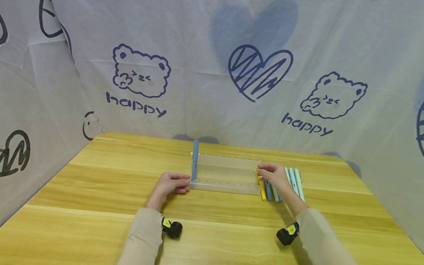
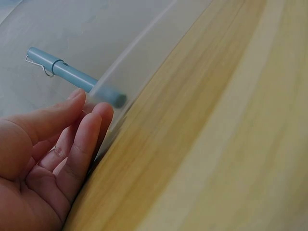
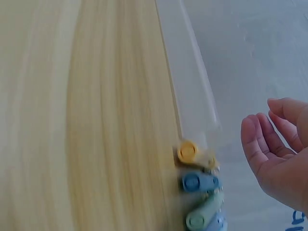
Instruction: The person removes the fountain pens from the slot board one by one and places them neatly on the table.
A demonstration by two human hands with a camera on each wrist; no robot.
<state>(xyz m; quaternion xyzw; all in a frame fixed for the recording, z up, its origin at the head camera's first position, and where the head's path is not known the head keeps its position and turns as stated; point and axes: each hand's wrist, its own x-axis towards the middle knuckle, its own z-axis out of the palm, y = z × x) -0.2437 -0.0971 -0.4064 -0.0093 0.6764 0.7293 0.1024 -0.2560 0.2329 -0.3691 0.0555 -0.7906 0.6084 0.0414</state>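
Note:
A clear plastic pen rack (image 1: 225, 188) with notched edges stands mid-table. One blue pen (image 1: 195, 158) leans in its left end, its metal clip showing in the left wrist view. At that end my left hand (image 1: 171, 184) pinches the rack's front corner between thumb and fingers, close beside the lower end of the blue pen (image 2: 77, 77). My right hand (image 1: 273, 175) is over the top of a yellow pen (image 1: 262, 190) at the rack's right end. In the right wrist view, the fingers of my right hand (image 3: 279, 144) are bent with a gap to the thumb and nothing between them.
Right of the rack lies a row of pens: a blue pen (image 1: 268, 191), a green pen (image 1: 275, 193) and several more, partly under my right hand and forearm, with a pale green pen (image 1: 299, 182) outermost. A white printed cloth (image 1: 205, 73) hangs behind the wooden table (image 1: 218, 235).

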